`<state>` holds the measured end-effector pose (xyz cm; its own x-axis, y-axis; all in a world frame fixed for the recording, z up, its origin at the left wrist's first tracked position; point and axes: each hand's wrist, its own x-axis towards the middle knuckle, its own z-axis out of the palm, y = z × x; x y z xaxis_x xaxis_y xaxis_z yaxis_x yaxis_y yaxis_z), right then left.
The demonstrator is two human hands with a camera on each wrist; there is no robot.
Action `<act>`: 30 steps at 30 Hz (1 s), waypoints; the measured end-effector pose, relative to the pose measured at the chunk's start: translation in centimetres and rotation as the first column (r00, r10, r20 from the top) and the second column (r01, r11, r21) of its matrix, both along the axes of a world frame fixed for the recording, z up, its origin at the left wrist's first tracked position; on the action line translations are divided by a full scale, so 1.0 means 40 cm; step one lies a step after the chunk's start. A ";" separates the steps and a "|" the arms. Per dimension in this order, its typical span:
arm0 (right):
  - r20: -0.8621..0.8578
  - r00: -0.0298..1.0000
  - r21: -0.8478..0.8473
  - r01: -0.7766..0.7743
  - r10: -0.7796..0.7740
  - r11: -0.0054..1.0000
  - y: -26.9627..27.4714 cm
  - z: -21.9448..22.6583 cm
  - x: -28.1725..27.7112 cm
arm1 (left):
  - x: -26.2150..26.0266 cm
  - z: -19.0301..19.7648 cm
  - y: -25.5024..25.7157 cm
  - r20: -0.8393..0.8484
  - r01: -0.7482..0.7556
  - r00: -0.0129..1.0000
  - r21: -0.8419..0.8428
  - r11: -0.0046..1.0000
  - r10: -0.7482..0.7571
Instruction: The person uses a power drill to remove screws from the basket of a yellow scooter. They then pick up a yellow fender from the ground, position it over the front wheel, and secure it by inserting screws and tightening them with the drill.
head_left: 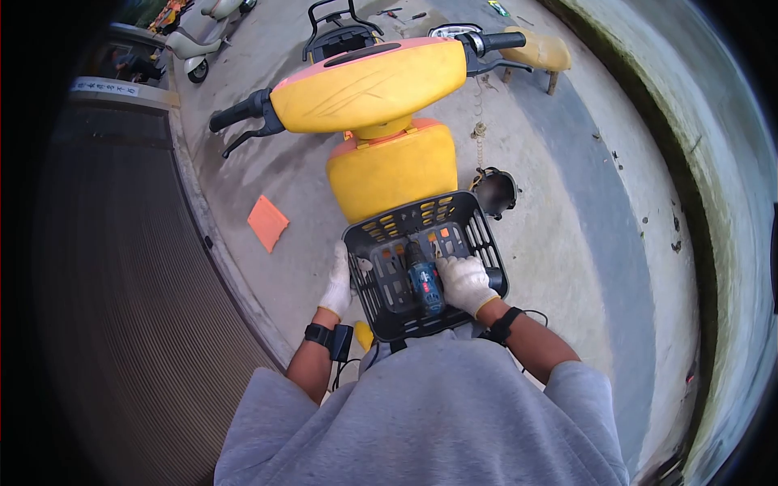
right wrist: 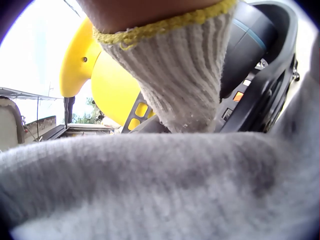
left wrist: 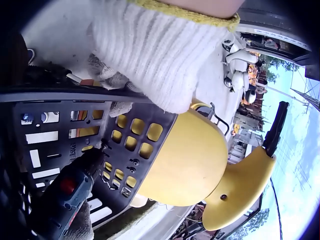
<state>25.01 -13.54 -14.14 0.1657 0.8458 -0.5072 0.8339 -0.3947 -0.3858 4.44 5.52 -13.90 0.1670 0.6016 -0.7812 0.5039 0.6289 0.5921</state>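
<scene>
Inside the basket [head_left: 466, 197], the right hand [head_left: 466, 283] closes round a drill [head_left: 425, 283]; left hand [head_left: 337, 279] clasps basket's side. Probably screwdriving; next needs steady pressure.

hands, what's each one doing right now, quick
Left hand: closed, holding the side of the basket.
Right hand: closed, holding the drill by its handle.
</scene>
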 end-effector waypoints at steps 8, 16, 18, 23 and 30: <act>-0.056 0.998 -0.046 0.005 -0.007 0.999 0.004 0.007 0.005 | 0.015 0.059 0.013 0.134 -0.014 0.990 -0.220 0.975 0.044; -0.049 0.998 -0.002 0.027 -0.027 1.000 0.001 0.022 0.007 | 0.061 0.016 0.012 0.062 -0.132 0.989 -0.084 0.988 0.138; -0.044 0.998 0.018 0.041 -0.041 0.999 -0.003 0.019 0.005 | 0.064 0.020 0.006 0.060 -0.147 0.987 -0.062 0.987 0.151; -0.065 0.996 0.040 0.066 -0.063 0.997 -0.008 0.009 0.004 | 0.067 0.013 0.007 0.052 -0.202 0.977 -0.051 0.978 0.205; -0.093 0.995 -0.006 0.046 -0.047 0.999 -0.010 -0.002 -0.002 | 0.066 0.016 0.008 0.131 -0.162 0.977 -0.043 0.986 0.166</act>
